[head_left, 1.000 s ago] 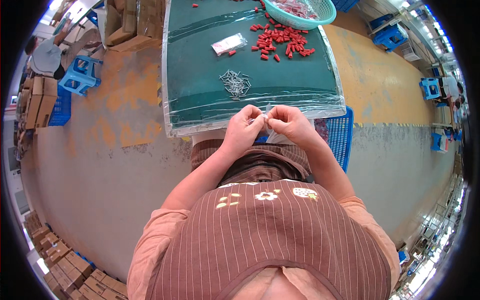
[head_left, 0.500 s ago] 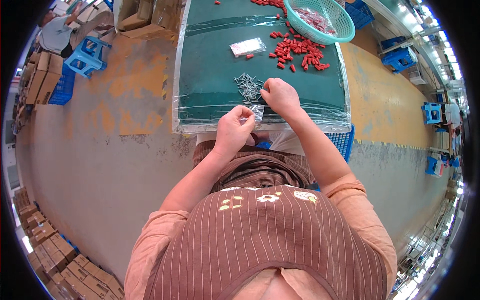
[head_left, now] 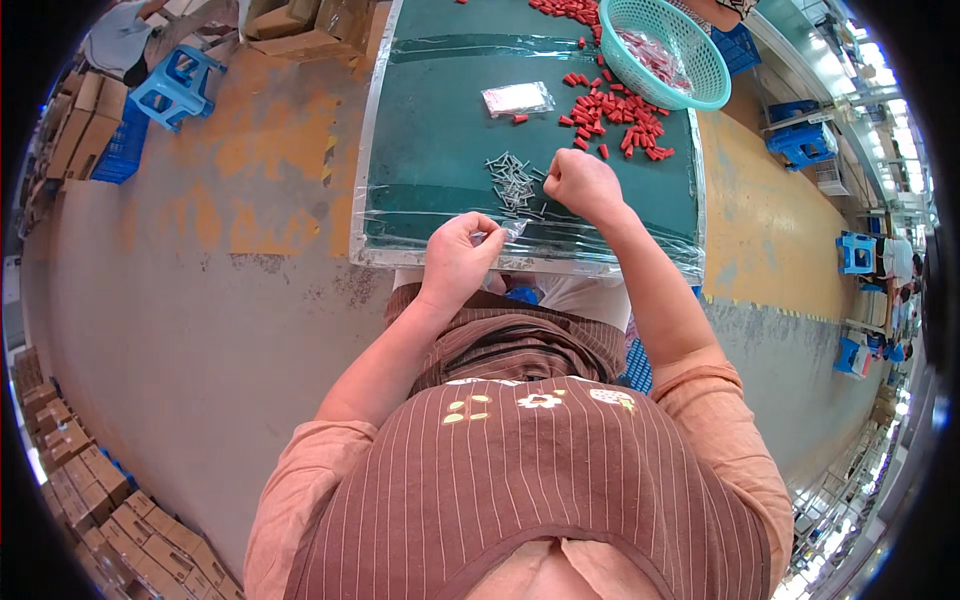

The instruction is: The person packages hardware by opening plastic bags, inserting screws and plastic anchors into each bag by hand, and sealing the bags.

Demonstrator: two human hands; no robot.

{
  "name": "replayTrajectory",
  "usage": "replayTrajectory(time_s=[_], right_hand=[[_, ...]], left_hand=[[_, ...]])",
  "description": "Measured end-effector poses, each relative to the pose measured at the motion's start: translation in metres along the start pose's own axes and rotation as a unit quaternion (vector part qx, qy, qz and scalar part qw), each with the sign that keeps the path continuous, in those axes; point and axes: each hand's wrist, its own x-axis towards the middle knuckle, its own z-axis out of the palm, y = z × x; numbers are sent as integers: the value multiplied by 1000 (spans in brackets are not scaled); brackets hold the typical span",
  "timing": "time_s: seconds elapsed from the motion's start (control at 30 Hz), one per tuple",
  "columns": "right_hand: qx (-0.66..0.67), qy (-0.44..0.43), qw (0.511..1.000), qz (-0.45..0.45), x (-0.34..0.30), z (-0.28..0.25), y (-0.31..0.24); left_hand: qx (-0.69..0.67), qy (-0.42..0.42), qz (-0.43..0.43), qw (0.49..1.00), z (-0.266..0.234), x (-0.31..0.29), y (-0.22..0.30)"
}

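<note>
My left hand (head_left: 461,256) pinches a small clear plastic bag (head_left: 515,229) at the table's near edge. Just beyond it lies a loose pile of grey metal screws (head_left: 512,180). To the right of the pile, my right hand (head_left: 586,186) is closed, its fingers curled under; whatever they hold is hidden. Farther off, many red tapered plugs (head_left: 622,117) are scattered on the green table top (head_left: 430,130). A flat clear packet with a white card (head_left: 518,98) lies to the left of the plugs.
A mint-green plastic basket (head_left: 712,88) holding filled packets stands at the table's far right. Cardboard boxes (head_left: 310,28) and a blue stool (head_left: 178,88) are at the far left. A person's arm (head_left: 718,10) shows beyond the basket.
My right hand has shifted slightly right, away from the screw pile, and its fingers are curled tighter. The left hand still pinches the bag. The whole view has shifted a little.
</note>
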Motion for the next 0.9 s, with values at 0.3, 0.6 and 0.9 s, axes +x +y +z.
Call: replayTrajectory(time_s=[0.3,0.6,0.9], right_hand=[[25,118,988,-92,11,16,1],[181,51,980,-59,6,5,10],[464,125,848,-223,-54,2,-19]], left_hand=[[-53,-1,-61,997,-2,1,7],[14,14,-51,999,1,13,12],[-61,-54,-85,993,19,32,13]])
